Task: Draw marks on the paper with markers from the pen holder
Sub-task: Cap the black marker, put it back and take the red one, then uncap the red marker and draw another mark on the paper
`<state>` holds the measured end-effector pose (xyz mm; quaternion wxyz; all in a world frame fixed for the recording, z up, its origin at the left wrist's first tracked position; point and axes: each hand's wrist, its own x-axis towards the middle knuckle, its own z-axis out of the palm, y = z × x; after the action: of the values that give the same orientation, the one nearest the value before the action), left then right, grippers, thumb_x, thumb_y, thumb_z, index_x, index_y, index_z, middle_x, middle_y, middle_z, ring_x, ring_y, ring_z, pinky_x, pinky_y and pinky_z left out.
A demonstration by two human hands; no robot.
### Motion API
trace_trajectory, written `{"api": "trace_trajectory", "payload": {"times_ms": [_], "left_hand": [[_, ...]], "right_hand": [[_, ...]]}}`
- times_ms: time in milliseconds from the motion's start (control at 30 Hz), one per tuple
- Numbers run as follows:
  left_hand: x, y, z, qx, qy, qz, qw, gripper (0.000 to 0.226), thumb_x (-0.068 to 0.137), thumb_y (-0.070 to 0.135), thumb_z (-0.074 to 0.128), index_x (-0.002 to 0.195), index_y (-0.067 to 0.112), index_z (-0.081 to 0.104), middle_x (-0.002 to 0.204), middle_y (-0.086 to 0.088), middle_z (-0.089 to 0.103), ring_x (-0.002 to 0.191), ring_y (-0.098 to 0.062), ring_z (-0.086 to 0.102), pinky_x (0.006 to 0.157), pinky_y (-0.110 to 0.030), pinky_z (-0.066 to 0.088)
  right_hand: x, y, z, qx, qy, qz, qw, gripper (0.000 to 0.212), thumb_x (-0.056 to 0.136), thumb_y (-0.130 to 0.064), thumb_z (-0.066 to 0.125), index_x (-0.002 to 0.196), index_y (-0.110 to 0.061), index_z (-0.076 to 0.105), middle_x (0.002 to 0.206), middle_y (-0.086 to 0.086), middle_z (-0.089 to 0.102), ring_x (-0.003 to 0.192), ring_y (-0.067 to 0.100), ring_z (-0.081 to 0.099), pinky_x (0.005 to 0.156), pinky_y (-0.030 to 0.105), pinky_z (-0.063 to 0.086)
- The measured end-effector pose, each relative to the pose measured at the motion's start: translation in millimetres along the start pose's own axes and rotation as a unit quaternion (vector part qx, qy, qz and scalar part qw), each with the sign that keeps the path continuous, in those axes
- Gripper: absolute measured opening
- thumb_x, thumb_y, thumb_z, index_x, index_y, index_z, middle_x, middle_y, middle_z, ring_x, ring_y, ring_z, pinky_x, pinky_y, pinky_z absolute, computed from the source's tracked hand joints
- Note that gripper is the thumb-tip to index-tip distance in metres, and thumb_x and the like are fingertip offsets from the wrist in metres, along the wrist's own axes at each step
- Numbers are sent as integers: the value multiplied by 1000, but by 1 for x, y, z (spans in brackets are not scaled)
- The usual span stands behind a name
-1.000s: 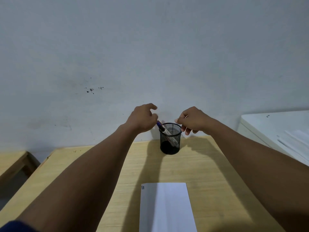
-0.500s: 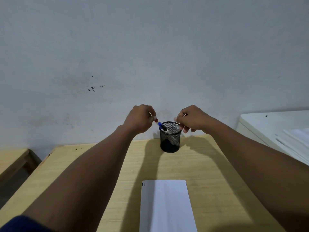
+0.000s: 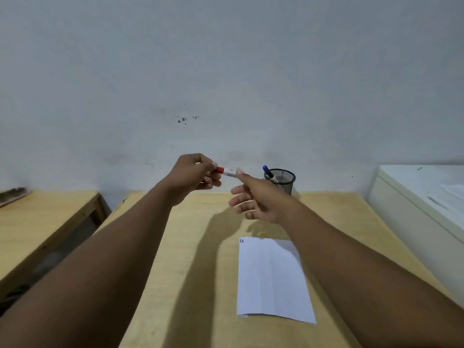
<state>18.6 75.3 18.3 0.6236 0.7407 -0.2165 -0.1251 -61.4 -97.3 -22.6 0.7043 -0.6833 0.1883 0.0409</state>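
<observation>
A red-capped white marker (image 3: 227, 171) is held level in the air between both hands, left of the black mesh pen holder (image 3: 282, 180). My left hand (image 3: 194, 175) pinches the red cap end. My right hand (image 3: 256, 200) grips the other end with thumb and forefinger, its remaining fingers spread. A blue-capped marker (image 3: 267, 172) leans in the holder. The white paper (image 3: 271, 280) lies on the wooden table (image 3: 200, 247) below my right forearm, with two short dark marks (image 3: 241, 241) at its top left corner.
The pen holder stands at the table's back edge against a grey wall. A white cabinet (image 3: 421, 212) borders the table on the right. A second wooden table (image 3: 37, 222) stands to the left across a gap.
Both hands have left the pen holder and moved left and toward me, carrying out a red-capped marker. The blue marker stays in the holder. The view has shifted left.
</observation>
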Motion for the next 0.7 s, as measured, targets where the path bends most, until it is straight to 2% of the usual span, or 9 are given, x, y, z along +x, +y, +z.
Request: {"api": "trace_trajectory", "payload": {"times_ms": [100,167,333,433,567,633,700], "left_hand": [[-18,-19,-9,-19,-40,-53,998,8,97,8,55,93,5,62,76,-10,71,74,-27,72,72,-34,55],[-26,-35,-9,-29,-54,-79,995,7,95,8,59,92,6,64,75,-10,71,75,-28,72,74,-34,55],[-38,-72,0,-83,-62,-101,990,16,86,15,78,93,4,69,80,-14,72,78,-27,73,74,-32,58],[-40,-82,8,-114,-73,-104,985,15,86,15,77,87,3,68,79,-16,71,78,-29,73,73,-32,60],[-37,-87,7,-168,-66,-113,977,14,91,9,71,81,2,64,70,-10,68,72,-27,73,69,-31,62],[-36,-93,-4,-147,-31,-111,982,18,91,7,71,77,1,61,74,-8,69,71,-28,71,67,-31,62],[-36,-101,-12,-33,-10,-97,995,14,88,3,72,78,0,63,80,-10,71,67,-26,70,65,-30,60]], "right_hand": [[-1,20,27,164,32,-5,986,50,94,-59,60,101,-9,63,71,7,65,48,15,49,41,21,30],[-1,30,35,206,64,-14,976,37,95,-46,66,93,-10,64,68,7,62,47,14,45,37,19,28],[0,47,37,198,85,-24,976,23,90,-28,76,85,-9,65,60,5,63,42,11,54,37,18,35],[0,52,32,175,64,-45,981,22,92,-20,75,80,-6,63,58,6,61,40,10,57,38,19,39],[-3,39,3,152,49,-99,982,16,98,-14,65,85,-6,61,61,8,59,42,10,57,43,18,44],[-9,31,-23,130,85,-119,981,14,98,-14,64,88,-5,62,65,10,61,45,12,61,46,21,47],[-16,31,-41,67,103,-118,985,13,96,-13,64,93,-1,67,71,13,67,53,17,70,48,24,51]]}}
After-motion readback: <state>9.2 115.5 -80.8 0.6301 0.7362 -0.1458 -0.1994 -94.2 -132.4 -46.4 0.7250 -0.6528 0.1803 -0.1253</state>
